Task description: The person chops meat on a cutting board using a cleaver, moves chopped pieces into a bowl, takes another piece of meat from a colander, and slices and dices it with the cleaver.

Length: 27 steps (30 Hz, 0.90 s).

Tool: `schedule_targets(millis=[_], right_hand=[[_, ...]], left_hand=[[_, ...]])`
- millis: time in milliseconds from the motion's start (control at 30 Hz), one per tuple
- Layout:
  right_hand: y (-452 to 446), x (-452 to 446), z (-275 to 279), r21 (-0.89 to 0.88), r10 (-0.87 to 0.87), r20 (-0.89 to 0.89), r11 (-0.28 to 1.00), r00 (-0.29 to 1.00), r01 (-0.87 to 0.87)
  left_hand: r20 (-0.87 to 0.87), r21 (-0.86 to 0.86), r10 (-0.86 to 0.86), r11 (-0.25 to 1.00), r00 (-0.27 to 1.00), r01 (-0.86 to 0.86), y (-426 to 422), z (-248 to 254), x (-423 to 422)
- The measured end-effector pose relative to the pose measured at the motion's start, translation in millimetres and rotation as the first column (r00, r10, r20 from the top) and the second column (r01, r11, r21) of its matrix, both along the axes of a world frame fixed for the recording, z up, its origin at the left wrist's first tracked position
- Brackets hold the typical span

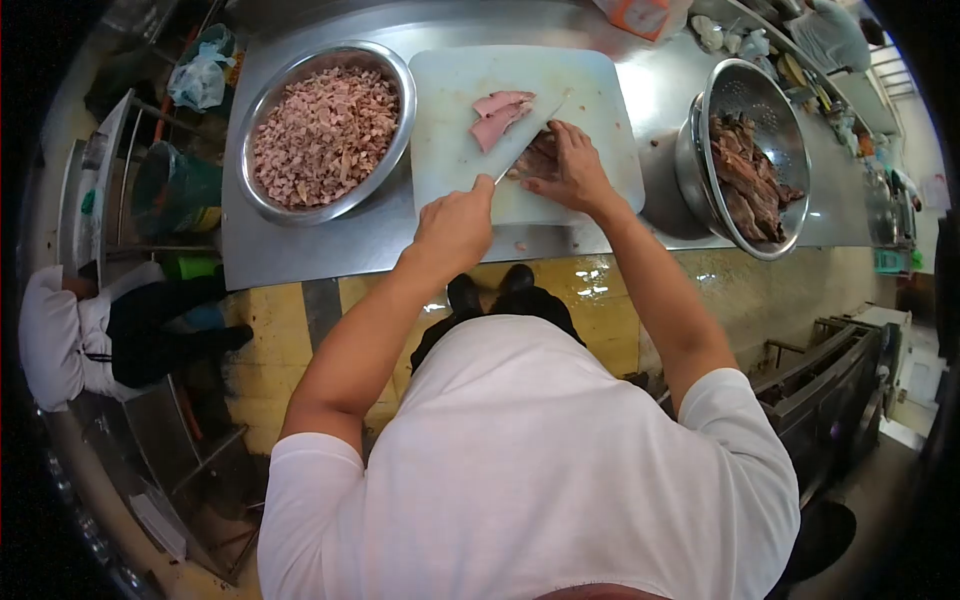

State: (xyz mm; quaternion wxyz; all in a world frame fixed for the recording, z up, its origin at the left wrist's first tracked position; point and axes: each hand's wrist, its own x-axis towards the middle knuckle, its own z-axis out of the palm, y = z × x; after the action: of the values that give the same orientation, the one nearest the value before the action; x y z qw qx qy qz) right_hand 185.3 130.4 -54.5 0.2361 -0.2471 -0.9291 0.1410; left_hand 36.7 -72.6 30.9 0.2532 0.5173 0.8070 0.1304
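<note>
My left hand (453, 224) is closed around the handle of a knife, whose thin blade (519, 155) points up and right over the white cutting board (450, 120). Under my right hand (574, 172) lies a dark brown piece of meat (538, 158), pressed to the board right beside the blade. My right fingers are bent over its right side and hide part of it. Two pink cut pieces of meat (496, 127) rest on the board, up and left of the knife.
A steel bowl (398, 150) of chopped pink meat is left of the board. On the right, a steel colander (770, 100) holding dark meat strips sits in another bowl (692, 170). Bins stand at the far left, below them a person in white (60, 335). Another person (835, 38) is upper right.
</note>
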Motion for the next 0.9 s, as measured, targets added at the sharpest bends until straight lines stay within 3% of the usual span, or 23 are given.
schedule_targets(millis=[67, 167, 300, 367, 467, 567, 733, 800, 900], right_hand=[[4.1, 3.5, 6.1, -0.093, 0.071, 0.103, 0.994, 0.992, -0.062], [10.6, 6.4, 9.2, -0.081, 0.165, 0.185, 0.985, 0.969, -0.152], [6.9, 4.9, 10.4, -0.142, 0.057, 0.198, 0.989, 0.978, -0.029], [7.4, 8.9, 9.3, -0.223, 0.143, 0.066, 0.967, 0.988, -0.125], [5.9, 14.5, 6.0, -0.237, 0.13, -0.091, 0.96, 0.987, -0.149], [14.7, 14.7, 2.2, -0.231, 0.208, -0.123, 0.945, 0.971, -0.231], [19.8, 9.8, 5.9, -0.216, 0.252, -0.101, 0.939, 0.963, -0.268], [22.8, 12.0, 0.9, -0.187, 0.286, -0.124, 0.934, 0.95, -0.305], [28.5, 13.0, -2.2, -0.244, 0.275, -0.143, 0.921, 0.951, -0.303]], left_hand=[[0.025, 0.034, -0.046, 0.998, 0.999, 0.045, 0.0, -2.9, -0.6], [0.047, 0.066, 0.007, 0.998, 0.999, -0.01, -2.7, -7.2, -5.1], [0.03, 0.059, -0.029, 0.998, 0.999, 0.027, -14.1, -3.0, 0.0], [0.03, 0.049, -0.042, 0.998, 0.999, 0.041, -10.2, -1.9, 7.8], [0.058, 0.042, -0.041, 0.998, 0.997, 0.039, -3.4, -7.4, 16.0], [0.009, 0.046, -0.036, 0.998, 0.999, 0.036, 2.7, 5.0, 16.5], [-0.077, -0.124, -0.084, 0.99, 0.993, 0.074, -3.8, 50.8, 32.0], [-0.076, -0.116, -0.07, 0.991, 0.995, 0.061, 12.3, 18.3, 35.3], [-0.089, -0.067, -0.046, 0.997, 0.995, 0.041, 44.4, 7.3, 29.9]])
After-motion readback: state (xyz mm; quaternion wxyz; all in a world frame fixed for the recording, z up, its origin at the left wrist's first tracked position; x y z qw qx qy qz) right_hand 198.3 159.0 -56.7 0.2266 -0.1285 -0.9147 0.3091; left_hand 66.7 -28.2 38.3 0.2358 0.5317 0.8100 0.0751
